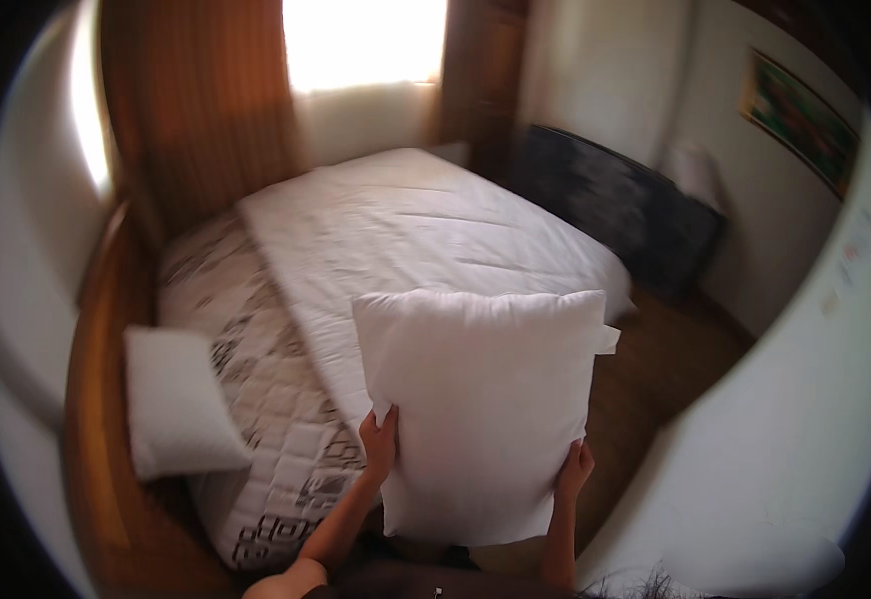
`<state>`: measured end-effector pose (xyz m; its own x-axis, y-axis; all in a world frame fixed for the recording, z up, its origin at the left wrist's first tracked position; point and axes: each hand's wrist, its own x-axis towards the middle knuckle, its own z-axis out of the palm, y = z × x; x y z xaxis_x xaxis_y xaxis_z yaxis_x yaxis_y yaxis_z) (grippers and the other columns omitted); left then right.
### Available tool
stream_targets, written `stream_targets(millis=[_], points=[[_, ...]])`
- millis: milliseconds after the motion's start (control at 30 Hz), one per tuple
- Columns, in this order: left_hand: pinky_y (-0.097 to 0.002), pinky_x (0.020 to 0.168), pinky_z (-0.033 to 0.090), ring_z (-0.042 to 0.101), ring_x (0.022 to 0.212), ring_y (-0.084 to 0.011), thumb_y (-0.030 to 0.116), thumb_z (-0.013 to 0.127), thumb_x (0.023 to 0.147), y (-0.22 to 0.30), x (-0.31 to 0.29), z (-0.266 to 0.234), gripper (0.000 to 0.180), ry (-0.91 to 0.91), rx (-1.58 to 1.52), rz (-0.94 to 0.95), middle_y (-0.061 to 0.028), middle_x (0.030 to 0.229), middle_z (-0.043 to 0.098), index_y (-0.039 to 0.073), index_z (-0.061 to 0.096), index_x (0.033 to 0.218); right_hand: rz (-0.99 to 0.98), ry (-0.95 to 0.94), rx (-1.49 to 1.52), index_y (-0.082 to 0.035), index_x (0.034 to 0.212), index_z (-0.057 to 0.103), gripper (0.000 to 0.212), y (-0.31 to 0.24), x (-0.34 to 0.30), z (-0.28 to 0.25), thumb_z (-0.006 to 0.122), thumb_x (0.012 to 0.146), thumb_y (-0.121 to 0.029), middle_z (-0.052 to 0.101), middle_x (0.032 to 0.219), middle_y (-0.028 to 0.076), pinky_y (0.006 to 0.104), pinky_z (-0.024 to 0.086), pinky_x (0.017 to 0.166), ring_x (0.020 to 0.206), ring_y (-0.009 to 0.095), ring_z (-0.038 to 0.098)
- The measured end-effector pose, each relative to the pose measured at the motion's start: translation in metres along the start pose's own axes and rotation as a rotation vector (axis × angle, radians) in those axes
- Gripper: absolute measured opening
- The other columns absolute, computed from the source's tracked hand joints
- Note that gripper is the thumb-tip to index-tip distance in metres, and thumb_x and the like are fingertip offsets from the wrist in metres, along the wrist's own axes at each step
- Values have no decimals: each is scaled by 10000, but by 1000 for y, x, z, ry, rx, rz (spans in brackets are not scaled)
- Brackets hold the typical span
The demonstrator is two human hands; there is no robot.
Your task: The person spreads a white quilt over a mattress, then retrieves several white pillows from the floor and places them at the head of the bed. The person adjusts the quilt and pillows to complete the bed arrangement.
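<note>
a plump white pillow (480, 419) is held up in the near middle of the scene, its broad face toward the viewer and a small white tag (608, 340) sticking out from its right edge. the left hand (379, 442) has hold of the pillow's left side, low down, with the thumb on the face; the right hand (573, 471) grips the lower right side. the fingers of both are closed on the edges, though part of each grip is hidden behind the cloth. beyond the pillow lies a bed with a patterned mattress (281, 384), partly covered by a white sheet (435, 225) that spreads over its far and right parts. a second white pillow (181, 404) lies at the left, beside the wooden headboard (106, 429). an orange-brown curtain (196, 100) hangs at the far left, next to a bright window (363, 45). at the far right a dark grey panel (605, 200) stands by the wall, above the brown floor (670, 364), and a framed picture (800, 118) hangs further right.
</note>
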<state>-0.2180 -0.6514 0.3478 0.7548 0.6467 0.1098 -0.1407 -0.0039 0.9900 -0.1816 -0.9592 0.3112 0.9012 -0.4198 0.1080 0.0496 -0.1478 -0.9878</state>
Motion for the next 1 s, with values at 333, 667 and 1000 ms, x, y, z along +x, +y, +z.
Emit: stream_targets(millis=[333,667,1000], points=[[-250,647,423,533,704,-139,233,561,779,7,62,-222,334,617,-192,-129,-72,822,585,-56,545,946,69,-797,451,-50,666,495,240,-65,-37,273,482,852,-202,457,622,-51,187,325,524,583,30,371],[-300,876,334,439,1028,-196,450,508,792,-157,87,-340,612,561,24,-289,-126,1126,476,-12,401,1179,-460,-985,-130,-13,830,507,205,103,-68,456,463,847,-213,520,757,57,269,386,705,746,141,476],[-332,864,369,427,1067,-220,351,569,777,-139,-22,-281,634,415,-228,-438,-128,1203,398,14,291,1236,-29,-1480,-311,-62,1270,294,538,71,-45,362,482,806,-261,325,1288,127,316,224,985,1197,239,295]])
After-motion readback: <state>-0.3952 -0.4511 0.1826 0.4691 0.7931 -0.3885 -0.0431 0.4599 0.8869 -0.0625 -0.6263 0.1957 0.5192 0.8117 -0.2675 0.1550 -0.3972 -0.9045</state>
